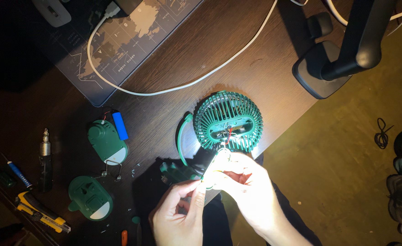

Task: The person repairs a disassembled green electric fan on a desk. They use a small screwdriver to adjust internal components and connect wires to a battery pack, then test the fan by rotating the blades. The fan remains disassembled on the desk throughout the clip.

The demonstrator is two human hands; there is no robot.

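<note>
A round green fan grille (228, 121) lies near the desk's front edge, with red wires showing in its open centre. My right hand (244, 182) pinches a small part just below the grille, in bright light. My left hand (180, 214) meets it from the left, fingertips closed on the same small piece or its wire; glare hides exactly what. A curved green bracket (181, 139) lies left of the grille.
Two green housing parts (107, 142) (90, 198) and a blue cylindrical battery (120, 125) lie at the left, with small screws nearby. A soldering tool (45, 159), a screwdriver (16, 172) and a yellow utility knife (41, 213) lie further left. A white cable (187, 84) crosses the desk; a lamp base (321, 68) stands at the right.
</note>
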